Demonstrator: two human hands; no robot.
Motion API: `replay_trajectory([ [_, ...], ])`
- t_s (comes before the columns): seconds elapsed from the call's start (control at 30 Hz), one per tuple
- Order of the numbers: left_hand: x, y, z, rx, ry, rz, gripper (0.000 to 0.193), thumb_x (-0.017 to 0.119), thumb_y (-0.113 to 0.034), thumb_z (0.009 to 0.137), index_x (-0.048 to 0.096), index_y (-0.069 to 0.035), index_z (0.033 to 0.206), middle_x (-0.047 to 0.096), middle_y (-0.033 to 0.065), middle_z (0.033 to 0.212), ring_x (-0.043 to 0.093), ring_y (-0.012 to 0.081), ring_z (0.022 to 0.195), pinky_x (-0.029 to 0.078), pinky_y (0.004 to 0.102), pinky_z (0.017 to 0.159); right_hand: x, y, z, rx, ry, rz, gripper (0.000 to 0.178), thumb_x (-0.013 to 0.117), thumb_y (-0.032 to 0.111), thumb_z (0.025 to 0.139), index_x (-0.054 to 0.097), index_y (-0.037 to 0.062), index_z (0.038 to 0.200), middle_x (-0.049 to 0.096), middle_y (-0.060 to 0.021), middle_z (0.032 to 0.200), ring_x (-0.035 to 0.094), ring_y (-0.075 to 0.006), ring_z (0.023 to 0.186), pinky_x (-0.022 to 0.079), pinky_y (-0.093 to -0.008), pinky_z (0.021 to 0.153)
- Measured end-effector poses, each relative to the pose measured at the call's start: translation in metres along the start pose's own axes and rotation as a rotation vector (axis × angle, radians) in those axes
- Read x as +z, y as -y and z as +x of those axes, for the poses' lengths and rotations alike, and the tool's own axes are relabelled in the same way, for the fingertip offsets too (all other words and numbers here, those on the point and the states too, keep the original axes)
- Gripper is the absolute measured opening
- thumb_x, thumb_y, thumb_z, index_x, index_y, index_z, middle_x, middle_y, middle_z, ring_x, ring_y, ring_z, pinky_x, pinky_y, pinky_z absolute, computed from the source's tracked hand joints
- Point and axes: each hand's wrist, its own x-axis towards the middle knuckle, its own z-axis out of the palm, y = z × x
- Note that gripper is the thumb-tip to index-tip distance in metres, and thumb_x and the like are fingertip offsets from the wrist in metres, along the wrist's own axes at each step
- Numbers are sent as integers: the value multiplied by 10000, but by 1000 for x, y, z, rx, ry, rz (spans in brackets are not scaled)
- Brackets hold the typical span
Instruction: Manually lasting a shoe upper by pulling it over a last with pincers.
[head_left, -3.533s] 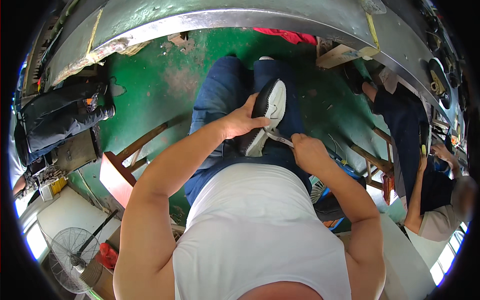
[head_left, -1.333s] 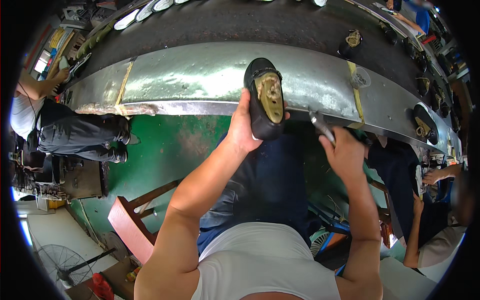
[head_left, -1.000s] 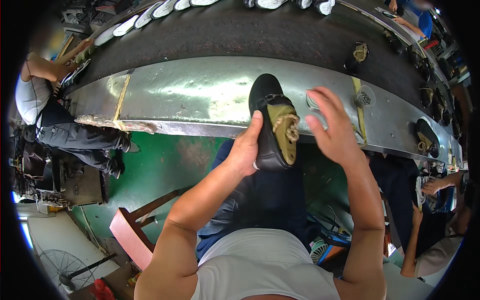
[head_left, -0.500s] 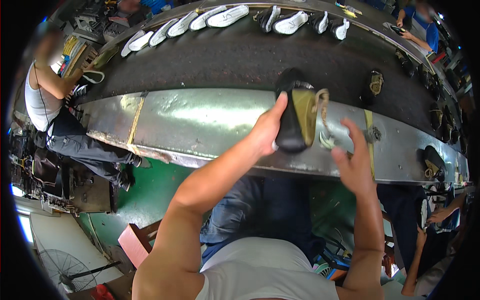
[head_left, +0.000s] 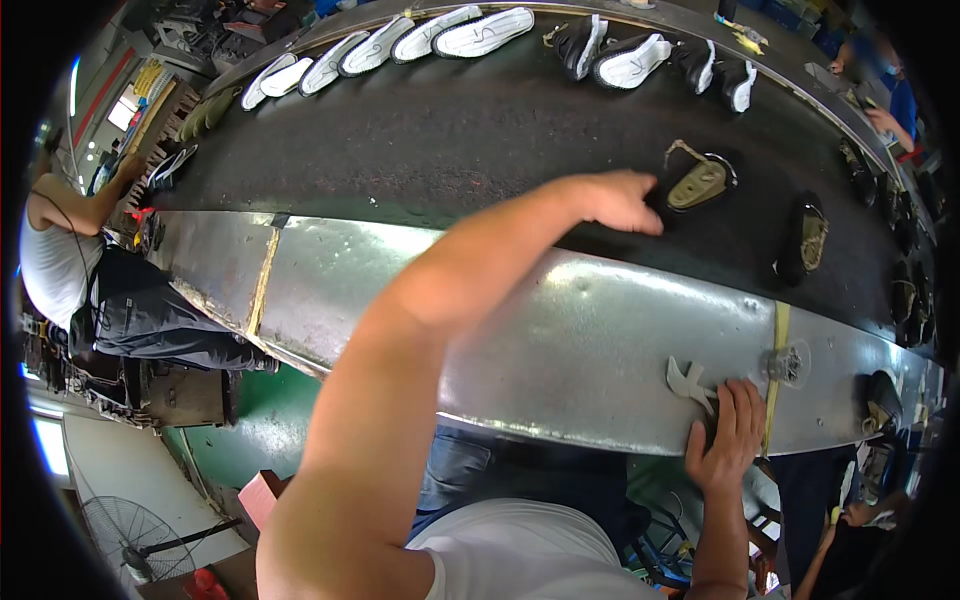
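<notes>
My left hand [head_left: 625, 203] reaches far across the dark belt, fingers apart and holding nothing. Just to its right lies a black and olive shoe [head_left: 698, 187] with a tan lace loop, resting on the belt apart from the fingertips. My right hand [head_left: 730, 435] lies on the front part of the metal ledge [head_left: 600, 350], its fingers stretched out. Beside its fingers is a pale metal pincer-like tool [head_left: 688, 381]; whether they touch its handle I cannot tell.
White-soled shoes [head_left: 485, 35] line the belt's far side, with black shoes [head_left: 632, 62] to their right. Another black shoe [head_left: 803, 240] stands on the belt at right. A clear cup [head_left: 790, 363] sits on the ledge by a yellow strip. A co-worker [head_left: 75, 250] is at left.
My left hand has carried the black and olive shoe away from me onto the belt and let go. My right hand has come down onto the ledge by the tool. The view has shifted.
</notes>
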Motion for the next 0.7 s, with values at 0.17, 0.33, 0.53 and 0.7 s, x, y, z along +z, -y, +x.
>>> replay_trajectory([
  [0.17,-87,170,15,-164,-1309,179,411,604,-260,862,649,66,1106,633,270,1156,569,442,1115,431,471,1034,3,0,3,0,39,17,536,598,251,773,571,-75,1198,553,-256,1236,502,-483,1188,371,-600,1007],
  [0.33,-169,325,-20,-654,-1396,92,630,423,-529,971,592,-53,1347,419,323,1461,243,463,1421,182,503,1194,4,-5,1,16,105,-14,534,559,278,797,567,-86,1189,549,-276,1218,509,-494,1170,384,-601,988],
  [0.53,-204,364,-19,-743,-1468,-289,774,373,-723,926,567,-155,1414,123,276,1622,-25,416,1514,43,498,1226,5,3,19,-18,74,-25,537,442,414,992,595,-44,1226,594,-223,1285,596,-414,1102,456,-561,931],
  [0.7,-243,368,6,-626,-1218,-357,934,562,-799,799,580,-75,1388,434,215,1509,381,317,1416,268,510,1157,12,10,33,-36,39,-42,515,436,382,996,604,-57,1206,607,-240,1237,610,-416,1065,481,-534,904],
])
